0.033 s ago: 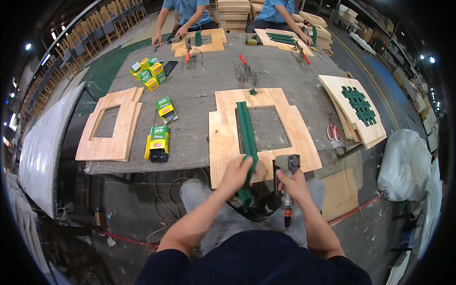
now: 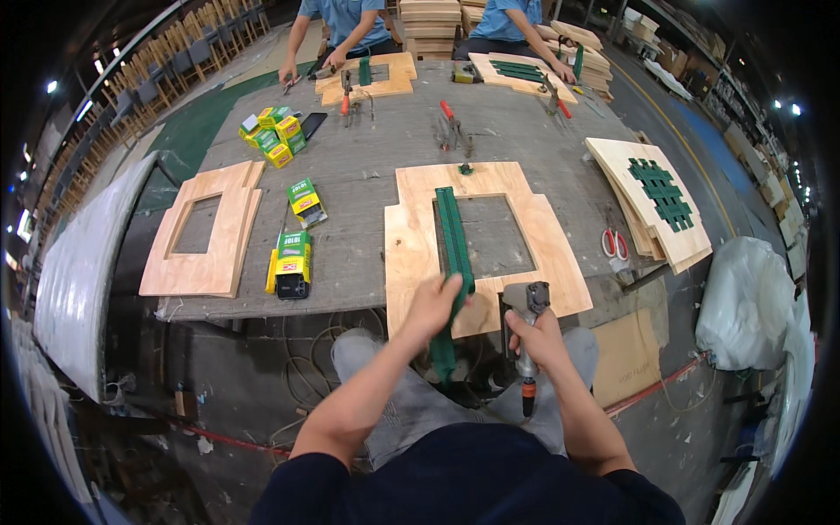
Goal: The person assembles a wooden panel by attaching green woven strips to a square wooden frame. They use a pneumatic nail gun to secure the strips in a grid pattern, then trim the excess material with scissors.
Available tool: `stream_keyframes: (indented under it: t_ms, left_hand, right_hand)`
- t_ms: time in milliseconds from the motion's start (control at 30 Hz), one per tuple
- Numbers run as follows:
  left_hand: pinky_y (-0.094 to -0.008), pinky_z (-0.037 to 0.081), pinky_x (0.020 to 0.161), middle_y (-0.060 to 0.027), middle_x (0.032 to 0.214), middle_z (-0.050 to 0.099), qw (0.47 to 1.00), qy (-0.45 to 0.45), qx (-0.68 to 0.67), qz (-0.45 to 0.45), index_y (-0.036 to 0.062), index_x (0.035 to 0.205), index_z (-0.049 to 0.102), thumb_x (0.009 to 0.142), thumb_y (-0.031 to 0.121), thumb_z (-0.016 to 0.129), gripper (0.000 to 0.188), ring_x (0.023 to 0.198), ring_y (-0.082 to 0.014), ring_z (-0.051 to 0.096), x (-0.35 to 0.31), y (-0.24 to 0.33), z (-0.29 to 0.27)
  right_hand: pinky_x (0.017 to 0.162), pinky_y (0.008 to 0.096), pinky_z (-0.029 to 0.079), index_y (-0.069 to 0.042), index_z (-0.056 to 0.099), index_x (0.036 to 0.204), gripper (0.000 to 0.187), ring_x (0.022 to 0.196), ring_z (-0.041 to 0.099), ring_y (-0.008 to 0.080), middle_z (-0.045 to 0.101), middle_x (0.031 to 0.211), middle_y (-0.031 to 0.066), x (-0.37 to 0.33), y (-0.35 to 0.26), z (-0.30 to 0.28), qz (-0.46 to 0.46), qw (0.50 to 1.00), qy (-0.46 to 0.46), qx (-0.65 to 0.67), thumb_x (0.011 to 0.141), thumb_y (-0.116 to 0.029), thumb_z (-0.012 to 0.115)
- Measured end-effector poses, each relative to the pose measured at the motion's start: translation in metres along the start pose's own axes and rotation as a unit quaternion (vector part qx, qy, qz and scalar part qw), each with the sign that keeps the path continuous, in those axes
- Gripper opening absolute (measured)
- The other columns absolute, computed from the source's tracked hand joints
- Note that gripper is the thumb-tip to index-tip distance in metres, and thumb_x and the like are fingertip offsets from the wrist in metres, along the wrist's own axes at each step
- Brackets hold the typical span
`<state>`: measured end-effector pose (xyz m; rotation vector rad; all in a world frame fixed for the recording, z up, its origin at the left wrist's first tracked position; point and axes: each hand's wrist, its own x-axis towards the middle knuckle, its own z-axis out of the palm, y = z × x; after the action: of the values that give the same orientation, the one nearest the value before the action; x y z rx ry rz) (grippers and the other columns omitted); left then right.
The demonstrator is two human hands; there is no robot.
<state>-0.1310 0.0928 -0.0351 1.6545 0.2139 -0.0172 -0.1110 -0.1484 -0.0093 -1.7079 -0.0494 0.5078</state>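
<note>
In front of me a wooden panel (image 2: 405, 245) with a rectangular opening lies at the table's front edge. A green webbing strap (image 2: 452, 229) runs from the panel's far rim along the left part of the opening toward me. My left hand (image 2: 433, 306) is closed round the strap at the near rim, and the strap's loose end hangs below it over my lap. To its right, my right hand (image 2: 535, 337) grips a pneumatic stapler (image 2: 525, 299), held beside the panel's near right part with its orange-tipped air fitting pointing down.
Left are stacked cut-out panels (image 2: 162, 254), yellow-green boxes (image 2: 294, 254) and a phone (image 2: 311, 125). Red-handled scissors (image 2: 615, 245) lie right, by panels with woven green straps (image 2: 661, 194). Pliers (image 2: 451, 125) lie farther back. Two people in blue (image 2: 354, 17) work across the table.
My left hand has moved a little away from me, up along the strap toward the panel. The hanging strap end has shifted slightly left. My right hand and the stapler look nearly unchanged.
</note>
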Motion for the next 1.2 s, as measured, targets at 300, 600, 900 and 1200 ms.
stream_keyframes:
  t_ms: [300,600,900,1200]
  left_hand:
    - [-0.0319,0.044,0.045,-0.0089,0.103,0.078,0.984,-0.043,-0.065,-0.160,0.0009,0.112,0.065,0.110,0.040,0.047,0.044,0.056,-0.0132,0.057,0.092,0.002,-0.015]
    - [-0.0325,0.044,0.045,-0.0087,0.104,0.078,0.983,-0.068,-0.080,-0.149,0.0002,0.116,0.065,0.110,0.039,0.045,0.044,0.058,-0.0130,0.057,0.096,-0.007,-0.022]
    - [-0.0328,0.052,0.070,-0.0082,0.103,0.078,0.980,-0.087,-0.081,-0.162,-0.0006,0.118,0.065,0.111,0.038,0.044,0.045,0.084,-0.0144,0.065,0.104,-0.013,-0.027]
    - [-0.0323,0.044,0.048,-0.0099,0.103,0.078,0.978,-0.083,-0.101,-0.165,-0.0006,0.117,0.065,0.109,0.041,0.047,0.046,0.061,-0.0132,0.060,0.102,-0.007,-0.026]
  right_hand:
    - [0.041,0.0273,0.044,0.001,0.056,0.109,0.038,0.049,0.060,0.0125,0.064,0.076,0.0061,0.040,-0.012,0.037,0.028,0.997,-0.053,-0.041,0.095,-0.029,0.074]
    - [0.040,0.0292,0.042,0.001,0.055,0.110,0.035,0.047,0.057,0.0124,0.063,0.075,0.0057,0.048,-0.015,0.050,0.065,0.994,-0.047,-0.068,0.095,-0.024,0.074]
    - [0.042,0.0275,0.042,0.000,0.059,0.111,0.027,0.047,0.054,0.0100,0.062,0.074,0.0019,0.050,-0.022,0.063,0.069,0.990,-0.067,-0.102,0.097,-0.019,0.072]
    - [0.044,0.0304,0.047,0.004,0.050,0.132,0.048,0.049,0.059,0.0134,0.065,0.080,0.0071,0.045,-0.035,0.067,0.074,0.989,-0.096,-0.080,0.096,-0.018,0.072]
